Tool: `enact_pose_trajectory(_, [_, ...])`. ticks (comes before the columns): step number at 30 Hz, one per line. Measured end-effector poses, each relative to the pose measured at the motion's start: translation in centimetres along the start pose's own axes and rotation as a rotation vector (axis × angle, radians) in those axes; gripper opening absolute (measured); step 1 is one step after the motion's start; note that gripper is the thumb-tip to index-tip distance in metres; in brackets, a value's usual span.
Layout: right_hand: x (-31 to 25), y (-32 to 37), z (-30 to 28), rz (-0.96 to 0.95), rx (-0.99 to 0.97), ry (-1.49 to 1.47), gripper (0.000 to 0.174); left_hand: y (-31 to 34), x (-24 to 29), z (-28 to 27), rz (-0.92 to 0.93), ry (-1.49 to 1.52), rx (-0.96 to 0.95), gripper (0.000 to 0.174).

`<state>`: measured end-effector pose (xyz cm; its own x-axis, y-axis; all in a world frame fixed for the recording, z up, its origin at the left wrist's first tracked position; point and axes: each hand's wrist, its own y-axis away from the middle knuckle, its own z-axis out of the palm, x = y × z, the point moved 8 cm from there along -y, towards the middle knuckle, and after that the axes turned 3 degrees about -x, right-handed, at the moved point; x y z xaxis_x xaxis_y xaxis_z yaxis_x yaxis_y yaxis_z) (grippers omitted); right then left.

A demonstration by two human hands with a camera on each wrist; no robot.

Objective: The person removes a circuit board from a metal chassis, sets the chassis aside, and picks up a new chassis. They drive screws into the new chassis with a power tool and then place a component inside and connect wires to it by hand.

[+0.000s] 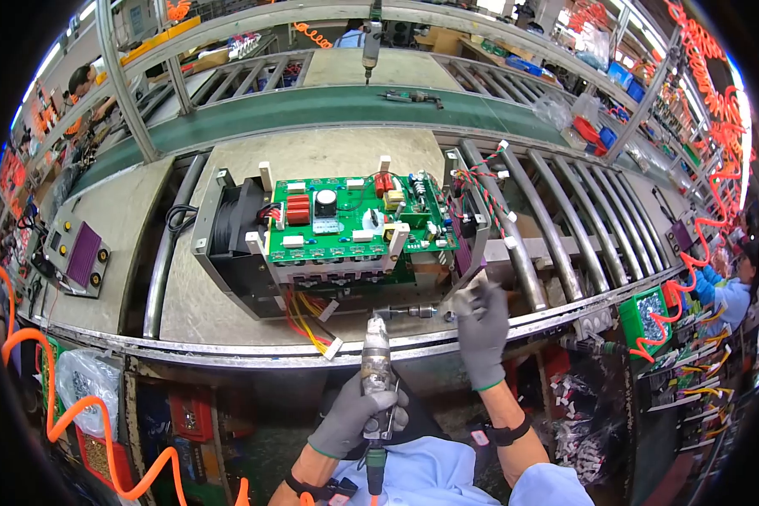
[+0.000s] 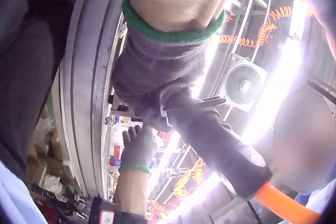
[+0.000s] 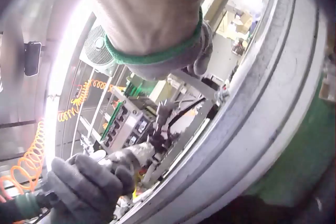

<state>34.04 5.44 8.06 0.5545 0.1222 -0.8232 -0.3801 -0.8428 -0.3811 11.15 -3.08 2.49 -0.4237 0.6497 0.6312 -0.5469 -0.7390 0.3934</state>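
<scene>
Plainly, left hand [image 1: 354, 417] grips one power-driver [image 1: 376, 358]; right hand [image 1: 482, 337] near one chassis [image 1: 238, 274], grip unclear

Scuffed metal driver [image 1: 377, 358], cloth gloves [image 1: 482, 341], shiny rollers [image 1: 524, 268]

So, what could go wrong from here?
The tool in the left hand has its tip close to the fingers of the right hand; if it ran or slipped, it might catch them. The loose wires hang near the tool's head and could snag if it swings that way.
</scene>
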Motion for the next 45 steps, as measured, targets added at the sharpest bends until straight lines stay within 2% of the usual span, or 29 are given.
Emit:
enact_pose_trajectory(2, [-1.5,-1.9,-0.9,-0.137,0.091,0.103,0.078,-0.2,0.8,0.3,0.023,-0.036,0.017,0.038])
enact_pose_trajectory(4, [-2.8,-2.9,0.1,-0.177,0.079,0.228,0.101,-1.0,0.9,-0.2,0.035,-0.079,0.030,0.035])
enact_pose_trajectory(7, [-1.1,-4.0,2.9,0.055,0.003,0.093,0.110,-2.3,0.7,-0.4,0.052,-0.076,0.032,0.035])
enact_pose_trajectory(10, [1.6,-4.5,3.7,-0.113,0.158,0.106,0.079,-2.7,1.2,-0.1,0.094,-0.059,0.031,0.038])
enact_pose_trajectory(11, [2.5,-4.6,4.3,-0.127,0.151,-0.023,0.068,-3.1,1.1,-0.3,0.108,-0.042,0.024,0.039])
enact_pose_trajectory(12, [3.0,-5.0,4.5,-0.194,0.125,-0.017,0.057,-3.3,0.9,-0.4,0.117,-0.027,0.018,0.040])
enact_pose_trajectory(15, [-0.2,-4.4,3.4,-0.171,0.182,0.147,0.041,-3.9,1.6,-0.3,0.132,-0.081,0.022,0.040])
enact_pose_trajectory(19, [0.7,-4.4,3.4,-0.162,0.236,0.294,0.042,-5.0,1.6,-0.4,0.145,-0.117,0.062,0.037])
enact_pose_trajectory(22, [0.3,-4.4,3.5,-0.158,0.239,0.292,0.045,-5.5,2.0,0.0,0.156,-0.121,0.069,0.037])
enact_pose_trajectory(23, [0.4,-4.6,3.6,-0.198,0.239,0.297,0.050,-5.8,1.8,-0.2,0.163,-0.126,0.092,0.038])
enact_pose_trajectory(26, [0.7,-4.6,3.6,-0.298,0.259,0.274,0.049,-6.7,1.4,-0.1,0.146,-0.141,0.090,0.038])
enact_pose_trajectory(32, [2.5,-4.9,3.6,-0.222,0.207,0.153,0.042,-8.0,0.9,0.0,0.163,-0.109,0.062,0.034])
enact_pose_trajectory(35, [2.0,-4.8,3.5,-0.219,0.226,0.240,0.042,-8.2,1.1,0.1,0.174,-0.111,0.056,0.035])
enact_pose_trajectory(42, [1.3,-4.6,3.6,-0.191,0.240,0.177,0.047,-9.0,0.8,-0.2,0.147,-0.147,0.074,0.034])
enact_pose_trajectory(45, [1.9,-4.8,3.6,-0.163,0.232,0.146,0.050,-8.6,1.3,0.7,0.149,-0.044,0.023,0.035])
